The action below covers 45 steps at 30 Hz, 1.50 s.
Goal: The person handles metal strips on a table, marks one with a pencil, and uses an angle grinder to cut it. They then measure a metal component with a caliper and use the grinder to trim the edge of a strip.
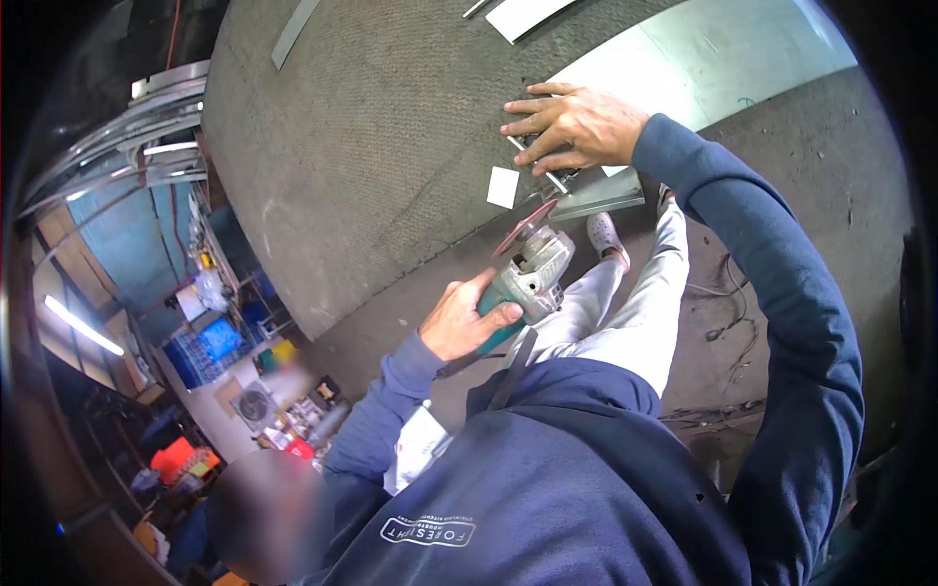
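Note:
In my left hand (459, 317) is a teal angle grinder (532, 278), with the fingers and thumb closed round its body. Its reddish disc (523, 227) faces the edge of the work table, beside a small metal piece. My right hand (576, 127) lies over that metal piece (552, 179) with the fingers spread, partly covering it. A thin bright strip shows under the fingers. Near the disc, a small white square (502, 187) lies on the table. Whether the disc touches the metal cannot be made out.
The worn grey table top (352, 146) bears a large shiny sheet (674, 63) and narrow strips (528, 15). Below are my legs and a light clog (606, 236). Cables (733, 293) lie on the floor at right. Cluttered shelves and a fan (254, 405) stand at left.

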{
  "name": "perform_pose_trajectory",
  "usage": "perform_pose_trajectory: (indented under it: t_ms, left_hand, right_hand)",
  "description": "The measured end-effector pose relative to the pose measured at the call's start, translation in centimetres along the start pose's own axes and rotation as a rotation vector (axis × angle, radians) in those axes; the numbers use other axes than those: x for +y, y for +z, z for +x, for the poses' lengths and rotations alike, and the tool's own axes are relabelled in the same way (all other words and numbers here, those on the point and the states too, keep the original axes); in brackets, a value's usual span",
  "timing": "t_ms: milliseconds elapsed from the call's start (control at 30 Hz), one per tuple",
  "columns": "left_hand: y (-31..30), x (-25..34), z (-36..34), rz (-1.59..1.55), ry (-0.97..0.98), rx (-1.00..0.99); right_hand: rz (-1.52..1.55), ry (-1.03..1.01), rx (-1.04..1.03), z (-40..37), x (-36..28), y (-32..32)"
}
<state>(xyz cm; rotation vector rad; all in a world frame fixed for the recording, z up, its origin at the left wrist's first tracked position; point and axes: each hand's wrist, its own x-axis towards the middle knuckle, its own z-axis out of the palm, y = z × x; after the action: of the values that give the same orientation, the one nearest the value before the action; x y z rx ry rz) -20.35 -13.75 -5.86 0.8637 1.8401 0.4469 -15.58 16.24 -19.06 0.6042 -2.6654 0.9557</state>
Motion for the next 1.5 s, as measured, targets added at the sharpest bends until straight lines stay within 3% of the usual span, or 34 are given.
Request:
perform_pose_trajectory:
  t_ms: [33,533,1500]
  left_hand:
    - [0.4,-0.1,0.2,-0.026,0.073,0.057]
    - [-0.5,0.3,1.5,0.120,0.054,0.002]
    - [-0.7,0.4,2.0,0.097,0.074,0.003]
  right_hand:
    - [-0.004,-0.007,0.020,0.2,0.0,0.1]
    - [0.029,0.074,0.009,0.2,-0.7,-0.3]
    - [0.043,0.086,0.004,0.2,-1.0,-0.4]
